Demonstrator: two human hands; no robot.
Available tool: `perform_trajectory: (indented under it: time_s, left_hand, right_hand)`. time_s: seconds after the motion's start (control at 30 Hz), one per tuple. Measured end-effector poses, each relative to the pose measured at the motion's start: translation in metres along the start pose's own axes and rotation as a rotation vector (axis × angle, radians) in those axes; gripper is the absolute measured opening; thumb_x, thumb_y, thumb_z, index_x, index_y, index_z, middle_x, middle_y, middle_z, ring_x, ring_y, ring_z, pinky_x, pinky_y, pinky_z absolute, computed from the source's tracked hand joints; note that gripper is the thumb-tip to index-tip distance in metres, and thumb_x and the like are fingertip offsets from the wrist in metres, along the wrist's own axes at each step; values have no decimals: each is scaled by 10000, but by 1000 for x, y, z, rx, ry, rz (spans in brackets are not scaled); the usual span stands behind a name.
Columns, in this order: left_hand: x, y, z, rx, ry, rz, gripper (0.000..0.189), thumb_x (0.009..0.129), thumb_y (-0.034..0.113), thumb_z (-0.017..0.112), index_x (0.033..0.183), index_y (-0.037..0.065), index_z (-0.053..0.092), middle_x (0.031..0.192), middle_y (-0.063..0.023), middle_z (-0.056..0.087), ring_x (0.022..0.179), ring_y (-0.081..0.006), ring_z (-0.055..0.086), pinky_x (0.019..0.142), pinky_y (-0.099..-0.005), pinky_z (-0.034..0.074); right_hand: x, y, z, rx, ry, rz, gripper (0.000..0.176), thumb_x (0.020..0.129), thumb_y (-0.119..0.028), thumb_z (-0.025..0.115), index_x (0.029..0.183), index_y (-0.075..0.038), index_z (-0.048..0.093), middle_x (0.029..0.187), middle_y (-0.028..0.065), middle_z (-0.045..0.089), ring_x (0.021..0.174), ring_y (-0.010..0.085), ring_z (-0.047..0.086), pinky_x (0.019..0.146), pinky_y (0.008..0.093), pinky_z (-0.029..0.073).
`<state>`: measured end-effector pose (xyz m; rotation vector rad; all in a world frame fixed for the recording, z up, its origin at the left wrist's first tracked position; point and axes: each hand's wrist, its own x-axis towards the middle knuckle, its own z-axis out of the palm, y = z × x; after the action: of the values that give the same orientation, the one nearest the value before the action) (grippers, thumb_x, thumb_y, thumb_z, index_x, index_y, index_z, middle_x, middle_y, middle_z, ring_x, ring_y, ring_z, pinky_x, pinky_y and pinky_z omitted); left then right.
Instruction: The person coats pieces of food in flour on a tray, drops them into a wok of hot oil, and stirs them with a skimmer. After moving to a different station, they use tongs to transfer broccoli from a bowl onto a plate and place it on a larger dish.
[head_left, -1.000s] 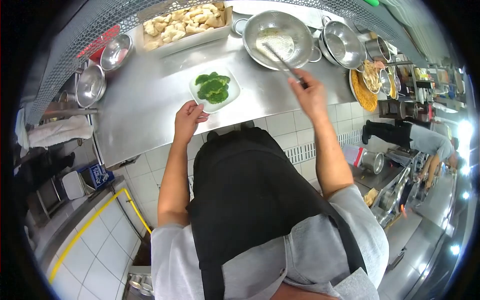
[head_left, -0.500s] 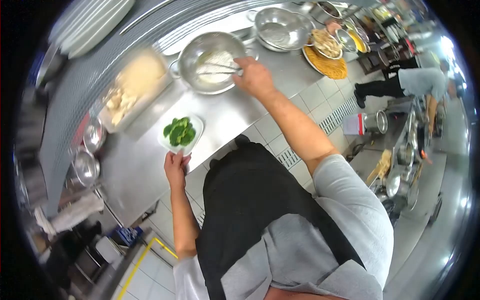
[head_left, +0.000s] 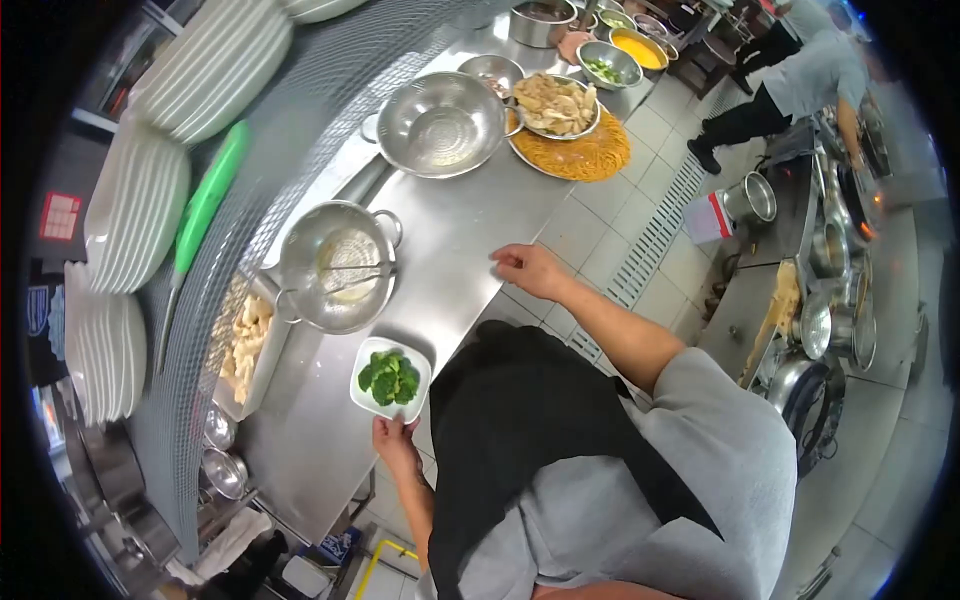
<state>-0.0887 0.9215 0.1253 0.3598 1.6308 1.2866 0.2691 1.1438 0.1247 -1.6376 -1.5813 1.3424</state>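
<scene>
My left hand pinches the near rim of a small white square dish at the counter's front edge. Green broccoli florets fill the dish. My right hand hovers past the counter's front edge with loosely bent fingers, somewhat apart, and nothing in them. Beyond the dish stands a two-handled metal bowl with a pale, whitish layer at its bottom. Metal tongs rest inside that bowl, untouched by either hand.
A metal colander stands farther along the steel counter. Past it, a bowl of pale food pieces sits on a plate of noodles. Stacked white plates and a green-handled tool occupy the shelf. A co-worker stands by the stove.
My right hand has let go of the tongs and drawn back from the bowl towards my body. My left hand stays on the dish. The camera view has shifted.
</scene>
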Motion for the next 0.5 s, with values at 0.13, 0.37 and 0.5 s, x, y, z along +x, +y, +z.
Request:
perform_trajectory:
  time_s: [0.13, 0.37, 0.5]
  left_hand:
    - [11, 2, 61, 4, -165, -20, 71, 931, 29, 602, 997, 14, 581, 952, -56, 624, 848, -168, 662, 763, -355, 614]
    - [60, 1, 152, 59, -400, -70, 48, 947, 20, 611, 940, 13, 564, 790, 3, 478, 762, -127, 604, 817, -369, 627]
    - [92, -12, 186, 25, -588, -33, 159, 989, 76, 584, 1093, -44, 586, 1031, -112, 650, 934, -220, 686, 899, -366, 593]
  right_hand:
    - [-3, 17, -20, 14, -32, -25, 381, 887, -275, 693, 1201, -61, 693, 964, 117, 731, 881, 230, 686, 824, 355, 548]
    - [-42, 46, -68, 103, 26, 110, 366, 914, -240, 678, 1228, -53, 679, 937, 90, 713, 816, 183, 667, 751, 336, 560]
    - [-78, 53, -95, 347, 188, 183, 360, 939, -213, 664, 1253, -38, 660, 945, 55, 700, 789, 129, 641, 700, 291, 551]
